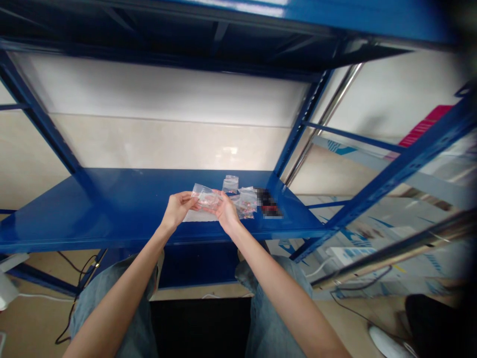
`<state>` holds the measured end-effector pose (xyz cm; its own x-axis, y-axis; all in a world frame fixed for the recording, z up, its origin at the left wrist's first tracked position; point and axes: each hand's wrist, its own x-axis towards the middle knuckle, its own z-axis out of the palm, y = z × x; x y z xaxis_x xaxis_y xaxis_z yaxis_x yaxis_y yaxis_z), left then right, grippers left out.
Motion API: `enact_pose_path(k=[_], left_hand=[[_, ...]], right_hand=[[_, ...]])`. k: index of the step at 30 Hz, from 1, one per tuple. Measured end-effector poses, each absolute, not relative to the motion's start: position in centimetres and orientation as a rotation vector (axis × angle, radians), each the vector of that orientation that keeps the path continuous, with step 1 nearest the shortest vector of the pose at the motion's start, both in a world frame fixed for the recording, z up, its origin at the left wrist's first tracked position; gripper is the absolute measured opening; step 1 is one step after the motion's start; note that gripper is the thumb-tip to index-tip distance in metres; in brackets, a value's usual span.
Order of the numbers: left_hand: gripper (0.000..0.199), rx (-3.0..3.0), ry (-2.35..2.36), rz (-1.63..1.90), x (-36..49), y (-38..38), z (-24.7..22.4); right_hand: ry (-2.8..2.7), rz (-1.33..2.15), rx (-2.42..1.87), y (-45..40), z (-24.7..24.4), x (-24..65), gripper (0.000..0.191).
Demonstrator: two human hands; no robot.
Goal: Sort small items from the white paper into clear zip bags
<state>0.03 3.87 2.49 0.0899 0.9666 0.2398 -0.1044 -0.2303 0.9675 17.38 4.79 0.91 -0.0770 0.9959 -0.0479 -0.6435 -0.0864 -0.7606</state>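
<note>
Between my two hands is a small clear zip bag [206, 195] with little reddish pieces inside, held just above the shelf. My left hand [178, 208] pinches the bag's left side between thumb and fingers. On the other side, my right hand [225, 209] grips the bag's right part, its fingers partly behind the plastic. A white sheet [199, 216] lies on the shelf under my hands. Right of my right hand several similar clear bags [246, 201] lie in a loose pile, and one more bag [230, 184] lies behind them.
The blue metal shelf [112, 199] has uprights at both sides and another blue shelf [238, 30] overhead. A dark, blurred-out item [269, 203] lies right of the bags. Wrapped boards [395, 219] and a metal pole [395, 253] stand at the right.
</note>
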Motion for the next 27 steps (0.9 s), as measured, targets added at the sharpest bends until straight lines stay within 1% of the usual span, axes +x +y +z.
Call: enact_pose_path(k=[3,5,8,11,17,24,27], left_hand=[[0.037,1.55,0.969,1.329,-0.2,4.1,2.9],[0.037,1.637,1.008,1.327,-0.2,4.2,3.1],[0.045,1.657,1.052,1.392,-0.1,4.4,3.4],[0.049,1.637,1.069,1.481,0.1,4.6,3.5],[0.046,1.678,1.128,1.573,0.7,5.1,3.7],[0.047,1.73,1.178,1.567,0.8,4.7,3.5],[0.04,1.689,1.193,1.607,0.8,4.5,3.5]], right_hand=[[-0.569,1.65,-0.675,5.4,0.9,16.5,0.033],[-0.524,1.638,-0.683,5.8,0.8,15.9,0.031],[-0.423,1.579,-0.706,6.5,0.4,15.0,0.025],[-0.325,1.527,-0.709,7.2,0.0,14.1,0.026],[-0.295,1.439,-0.69,8.5,-0.9,12.2,0.031],[-0.372,1.432,-0.677,8.9,-1.5,10.7,0.035],[-0.267,1.457,-0.655,9.2,-1.5,10.3,0.037]])
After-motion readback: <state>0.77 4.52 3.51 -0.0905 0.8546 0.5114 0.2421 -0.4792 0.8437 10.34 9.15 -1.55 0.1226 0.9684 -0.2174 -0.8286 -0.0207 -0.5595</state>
